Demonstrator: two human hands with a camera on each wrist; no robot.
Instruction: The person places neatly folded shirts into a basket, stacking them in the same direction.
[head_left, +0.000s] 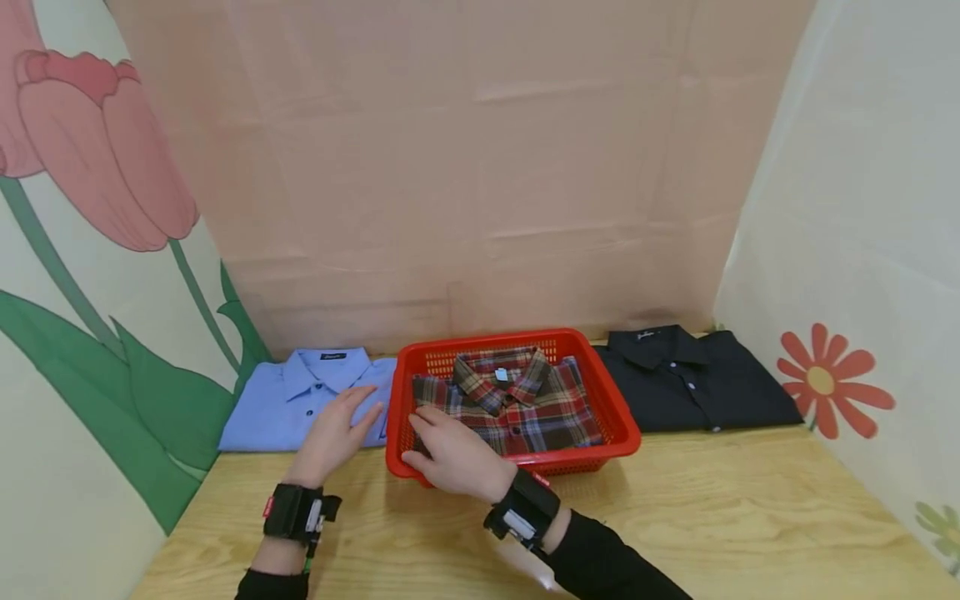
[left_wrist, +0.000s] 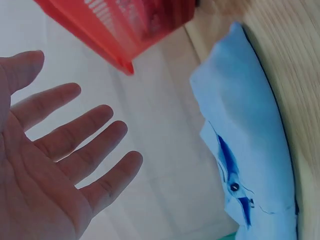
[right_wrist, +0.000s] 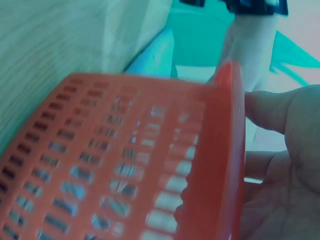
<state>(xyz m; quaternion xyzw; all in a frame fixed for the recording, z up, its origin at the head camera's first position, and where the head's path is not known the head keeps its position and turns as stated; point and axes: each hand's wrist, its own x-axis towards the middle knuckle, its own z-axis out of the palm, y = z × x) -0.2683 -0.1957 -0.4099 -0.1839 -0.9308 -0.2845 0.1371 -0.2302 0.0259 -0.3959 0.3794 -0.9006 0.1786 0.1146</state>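
A red plastic basket [head_left: 592, 379] with slotted walls holds a folded plaid shirt [head_left: 525, 421], collar up. My right hand [head_left: 453, 457] is over the basket's near left corner, its fingers extended across the rim above the plaid shirt. In the right wrist view, the thumb [right_wrist: 272, 111] lies just past the basket rim [right_wrist: 235, 150], which partly hides the other fingers. My left hand [head_left: 333, 437] hovers over a folded light blue shirt [head_left: 262, 408], left of the basket. Its fingers [left_wrist: 80, 132] are spread and the palm holds nothing.
A folded black shirt [head_left: 712, 379] lies right of the basket on the wooden table [head_left: 712, 517]. A pinkish-brown sheet [head_left: 465, 183] hangs behind. Flower-printed panels [head_left: 862, 250] stand at the sides. Each wrist wears a black strap [head_left: 288, 512] with a device.
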